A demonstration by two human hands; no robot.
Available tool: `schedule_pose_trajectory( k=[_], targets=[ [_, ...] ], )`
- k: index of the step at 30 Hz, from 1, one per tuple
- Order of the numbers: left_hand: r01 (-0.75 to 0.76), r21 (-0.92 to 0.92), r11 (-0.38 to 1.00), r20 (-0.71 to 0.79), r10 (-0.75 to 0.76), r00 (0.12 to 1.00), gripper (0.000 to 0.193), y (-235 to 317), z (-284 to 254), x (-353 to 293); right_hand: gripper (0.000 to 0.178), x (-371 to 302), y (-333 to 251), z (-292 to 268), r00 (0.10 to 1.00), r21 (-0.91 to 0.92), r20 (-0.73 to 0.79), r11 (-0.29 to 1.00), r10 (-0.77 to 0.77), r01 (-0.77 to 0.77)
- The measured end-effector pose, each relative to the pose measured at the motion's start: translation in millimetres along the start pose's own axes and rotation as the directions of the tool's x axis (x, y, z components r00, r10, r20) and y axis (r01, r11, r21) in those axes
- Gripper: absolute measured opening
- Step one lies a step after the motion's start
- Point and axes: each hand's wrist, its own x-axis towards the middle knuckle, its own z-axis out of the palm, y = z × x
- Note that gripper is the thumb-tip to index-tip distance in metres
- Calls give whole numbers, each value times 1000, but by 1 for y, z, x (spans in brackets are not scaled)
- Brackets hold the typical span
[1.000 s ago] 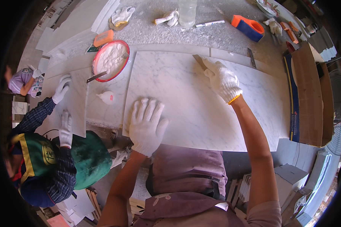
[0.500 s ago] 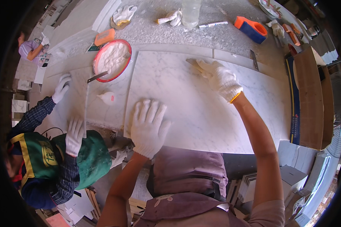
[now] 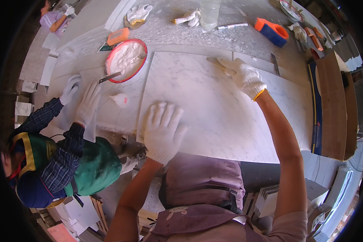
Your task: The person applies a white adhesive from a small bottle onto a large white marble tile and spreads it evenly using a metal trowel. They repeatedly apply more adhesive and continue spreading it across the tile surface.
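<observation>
— What covers the surface?
— A large white grey-veined marble slab, lying flat on speckled grey stone. The left hand, gloved, presses flat on its near edge, fingers spread.
— And the right hand?
— At the far edge, fingers extended together; whether they pinch anything, I cannot tell.
— Around it?
— A red-rimmed bowl of white paste, an orange-and-blue tool, and a co-worker in a green vest crouching to the left.

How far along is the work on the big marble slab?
Done: the marble slab lies flat on the bench. In hand: the left hand presses its near edge; the right hand works a small tool at the far edge. Left: white paste fills the red bowl.
</observation>
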Motion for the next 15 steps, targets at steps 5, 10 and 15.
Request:
schedule_pose_trajectory(
  k=[5, 10, 15],
  targets=[
    [0, 9, 1000, 27, -1, 1000, 54, 2, -2, 1, 52, 5, 1, 1, 986, -680, 102, 732, 132, -28],
    [-1, 0, 1000, -6, 1, 1000, 52, 2, -2, 0, 51, 5, 1, -1, 999, -466, 39, 884, -20, 36],
    [-16, 24, 1000, 4, 16, 1000, 53, 1, 0, -1, 53, 1, 2, -6, 988, -716, 106, 698, 116, -6]
  ],
)
